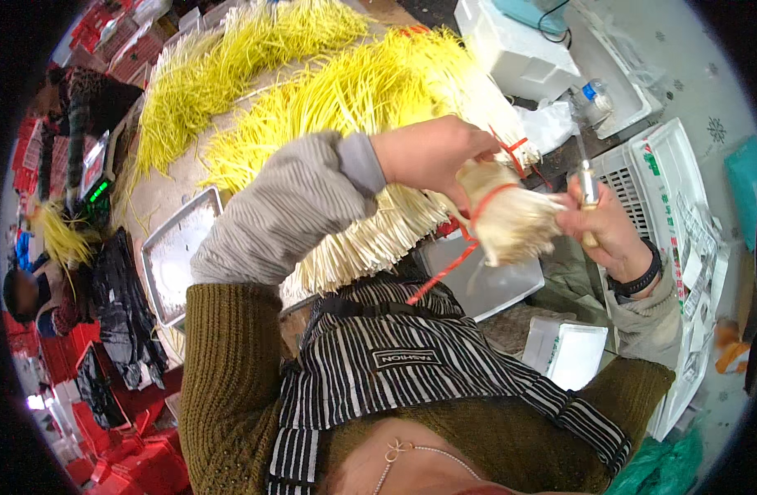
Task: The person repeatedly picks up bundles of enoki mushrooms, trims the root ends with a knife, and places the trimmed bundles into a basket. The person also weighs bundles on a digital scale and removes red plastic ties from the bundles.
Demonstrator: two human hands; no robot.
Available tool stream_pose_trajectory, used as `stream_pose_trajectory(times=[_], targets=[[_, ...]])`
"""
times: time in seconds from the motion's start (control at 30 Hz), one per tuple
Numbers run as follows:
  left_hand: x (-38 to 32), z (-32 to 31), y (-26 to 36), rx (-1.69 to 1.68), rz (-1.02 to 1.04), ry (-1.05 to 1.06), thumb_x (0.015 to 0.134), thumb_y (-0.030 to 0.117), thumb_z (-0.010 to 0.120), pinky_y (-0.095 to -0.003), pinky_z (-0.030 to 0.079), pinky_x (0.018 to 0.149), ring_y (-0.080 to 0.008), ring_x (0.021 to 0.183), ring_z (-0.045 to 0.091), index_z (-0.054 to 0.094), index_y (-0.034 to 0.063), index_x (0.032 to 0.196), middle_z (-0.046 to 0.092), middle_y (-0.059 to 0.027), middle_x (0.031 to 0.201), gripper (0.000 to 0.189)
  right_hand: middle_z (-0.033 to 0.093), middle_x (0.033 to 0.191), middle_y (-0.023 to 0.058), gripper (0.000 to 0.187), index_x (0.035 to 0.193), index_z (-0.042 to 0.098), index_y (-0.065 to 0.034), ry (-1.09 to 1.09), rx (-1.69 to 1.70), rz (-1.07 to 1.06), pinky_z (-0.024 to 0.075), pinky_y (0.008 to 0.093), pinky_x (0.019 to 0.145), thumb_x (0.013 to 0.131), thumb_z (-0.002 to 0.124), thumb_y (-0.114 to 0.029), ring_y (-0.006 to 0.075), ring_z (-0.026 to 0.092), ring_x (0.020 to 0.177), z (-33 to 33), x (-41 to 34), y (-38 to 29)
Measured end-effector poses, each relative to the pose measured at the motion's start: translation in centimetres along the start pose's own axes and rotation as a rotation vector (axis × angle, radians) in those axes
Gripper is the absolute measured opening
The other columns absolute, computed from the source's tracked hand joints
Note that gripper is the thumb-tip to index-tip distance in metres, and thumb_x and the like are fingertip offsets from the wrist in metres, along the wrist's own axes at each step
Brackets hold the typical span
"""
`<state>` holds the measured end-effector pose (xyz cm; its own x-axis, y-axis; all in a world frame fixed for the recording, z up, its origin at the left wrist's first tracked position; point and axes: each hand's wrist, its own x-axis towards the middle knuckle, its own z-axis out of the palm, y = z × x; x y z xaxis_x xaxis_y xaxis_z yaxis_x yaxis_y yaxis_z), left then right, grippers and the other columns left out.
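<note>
My left hand (437, 151) grips a bundle of pale stalks (517, 216), which look like the white ends of yellow chives. A red tie (493, 201) goes around this bundle, and a loose red strand (443, 272) runs down to my striped apron (378, 352). In my right hand (607, 226) is a knife (589, 192) with a light handle and a metal collar; its thin blade points up and is blurred. The right fingers are right at the cut ends of the stalks, touching or almost so. Another red-tied bundle (477, 102) lies just beyond.
Loose yellow chives (329, 124) cover much of the table, with another row (248, 68) behind. A metal tray (183, 257) sits at left near a lit scale (97, 170). To the right are a white foam box (517, 49), a plastic bottle (595, 99) and a white crate (669, 185). Another person (44, 297) is at far left.
</note>
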<state>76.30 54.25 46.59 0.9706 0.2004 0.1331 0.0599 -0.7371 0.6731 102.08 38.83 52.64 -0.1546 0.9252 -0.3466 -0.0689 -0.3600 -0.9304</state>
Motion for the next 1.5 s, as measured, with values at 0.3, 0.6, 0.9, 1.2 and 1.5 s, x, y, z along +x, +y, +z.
stream_pose_trajectory(times=[0.3, 0.6, 0.9, 1.2, 1.5], targets=[[-2.5, 19.8, -6.8, 0.772, -0.090, -0.338, 0.083, 0.027, 0.065, -0.0544, 0.021, 0.120, -0.0339, 0.138, 0.040, 0.055, 0.0100, 0.134, 0.051, -0.0132, 0.141, 0.055, 0.066, 0.107, 0.0091, 0.043, 0.129, 0.053, -0.0072, 0.741, -0.311, -0.572, 0.0518, 0.0348, 0.078, 0.089, 0.068, -0.003, 0.0202, 0.063, 0.091, 9.6, 12.6, 23.5], [-2.9, 20.0, -7.5, 0.675, 0.005, -0.190, 0.077, 0.050, 0.072, -0.0565, 0.019, 0.118, -0.0320, 0.150, 0.015, 0.034, 0.0131, 0.152, 0.023, -0.0082, 0.161, 0.092, 0.057, 0.088, -0.0053, 0.040, 0.119, 0.061, -0.0036, 0.448, -0.065, -0.178, 0.0483, 0.0287, 0.077, 0.083, 0.078, -0.012, 0.0097, 0.055, 0.079, -1.8, 4.6, 32.7], [0.6, 17.5, -3.2, 1.009, 0.335, -0.165, 0.084, 0.031, 0.065, -0.0529, 0.010, 0.122, -0.0301, 0.150, 0.019, 0.025, 0.0120, 0.155, 0.029, -0.0093, 0.159, 0.084, 0.066, 0.101, 0.0023, 0.024, 0.103, 0.058, -0.0079, -0.100, 0.807, -0.096, 0.0512, 0.0395, 0.096, 0.088, 0.073, -0.020, 0.0169, 0.065, 0.099, -3.0, 0.3, 37.4], [2.6, 5.8, -4.0, -0.169, 0.157, 0.380, 0.066, 0.021, 0.089, -0.0368, 0.051, 0.095, -0.0245, 0.107, 0.064, 0.057, 0.0032, 0.130, 0.066, -0.0116, 0.116, 0.074, 0.047, 0.144, 0.0260, 0.016, 0.087, 0.054, -0.0080, -0.120, 0.761, -0.506, 0.0438, 0.0502, 0.106, 0.098, 0.057, -0.019, 0.0388, 0.054, 0.126, 0.3, -0.5, 17.8], [-31.1, -4.3, 7.4, -0.380, 0.367, 1.318, 0.076, 0.026, 0.074, -0.0395, 0.048, 0.094, -0.0206, 0.099, 0.064, 0.064, 0.0063, 0.106, 0.067, -0.0077, 0.104, 0.037, 0.059, 0.090, 0.0093, 0.026, 0.081, 0.046, -0.0109, -0.298, 0.436, -0.586, 0.0445, 0.0348, 0.071, 0.091, 0.068, -0.021, 0.0215, 0.055, 0.080, 2.0, 4.7, 14.4]])
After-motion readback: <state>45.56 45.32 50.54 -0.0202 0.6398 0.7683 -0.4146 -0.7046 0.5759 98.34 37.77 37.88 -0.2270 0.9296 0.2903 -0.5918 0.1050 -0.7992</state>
